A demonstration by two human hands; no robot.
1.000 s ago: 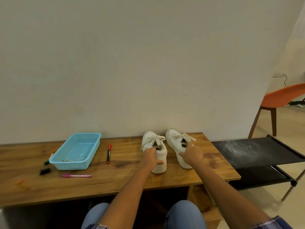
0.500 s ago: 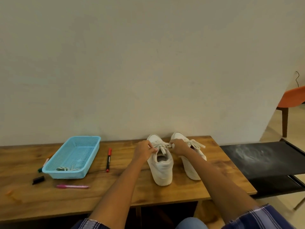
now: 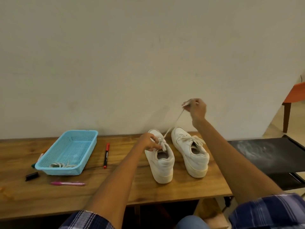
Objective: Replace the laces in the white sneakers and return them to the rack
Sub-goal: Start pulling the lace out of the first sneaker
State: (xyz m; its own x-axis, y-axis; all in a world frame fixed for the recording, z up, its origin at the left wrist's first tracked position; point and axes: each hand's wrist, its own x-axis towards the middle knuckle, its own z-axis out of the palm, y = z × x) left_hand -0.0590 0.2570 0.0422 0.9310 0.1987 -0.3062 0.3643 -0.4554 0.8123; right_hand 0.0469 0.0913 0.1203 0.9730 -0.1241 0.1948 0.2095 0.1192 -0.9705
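Two white sneakers stand side by side on the wooden table (image 3: 115, 184), heels toward me. My left hand (image 3: 149, 143) pinches the laces at the tongue of the left sneaker (image 3: 162, 162). My right hand (image 3: 197, 108) is raised above the table and pinches the end of that sneaker's lace (image 3: 175, 123), which runs taut and slanted down to the shoe. The right sneaker (image 3: 191, 154) keeps its lace tied in a loose bow. A bundle of pale laces (image 3: 61, 165) lies in the blue basket (image 3: 69, 151).
A red-capped marker (image 3: 106, 155) lies between basket and shoes. A pink pen (image 3: 67, 183) and a small black object (image 3: 32, 176) lie near the front left. The black shoe rack (image 3: 270, 154) stands right of the table, with an orange chair (image 3: 295, 95) beyond.
My right hand has risen up and to the right from the left sneaker's bow, drawing one lace end out taut. My left hand stays at the tongue.
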